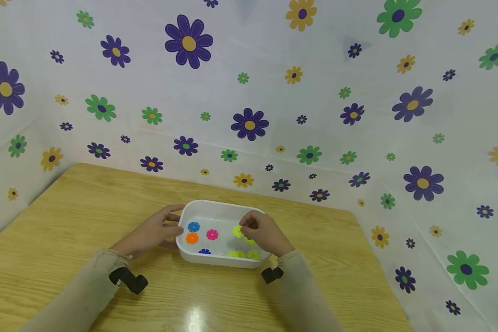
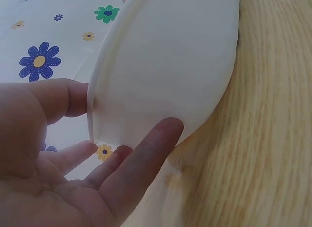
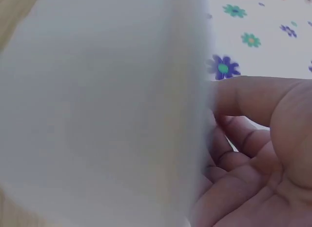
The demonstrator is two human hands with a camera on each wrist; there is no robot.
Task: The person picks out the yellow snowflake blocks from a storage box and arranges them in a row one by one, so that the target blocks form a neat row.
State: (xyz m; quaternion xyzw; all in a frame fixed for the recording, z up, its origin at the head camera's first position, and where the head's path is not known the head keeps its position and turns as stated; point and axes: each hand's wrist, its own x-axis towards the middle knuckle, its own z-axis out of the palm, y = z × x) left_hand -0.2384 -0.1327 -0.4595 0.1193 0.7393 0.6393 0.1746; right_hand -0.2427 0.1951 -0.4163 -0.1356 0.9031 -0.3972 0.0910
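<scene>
A white plastic tray [image 1: 216,261] holds several small notched, flower-shaped plastic discs. My left hand [image 1: 157,229] holds its left end. In the left wrist view the thumb [image 2: 75,97] goes over the rim and a finger [image 2: 165,134] presses the outer wall. My right hand [image 1: 265,230] reaches over the right end, thumb and forefinger pinching at the edge of a yellow disc [image 1: 237,232]. The right wrist view shows curled fingers [image 3: 241,134], their tips hidden behind the blurred tray wall. Left in the tray lie a blue disc [image 1: 193,227], an orange disc [image 1: 192,238] and a pink disc [image 1: 212,234].
More yellow discs [image 1: 253,255] lie along the tray's near right side, and a dark blue disc [image 1: 204,251] sits by the near wall. The tray stands on a wood-grain table [image 1: 120,207]. A white flower-printed cloth [image 1: 216,92] hangs behind and at both sides.
</scene>
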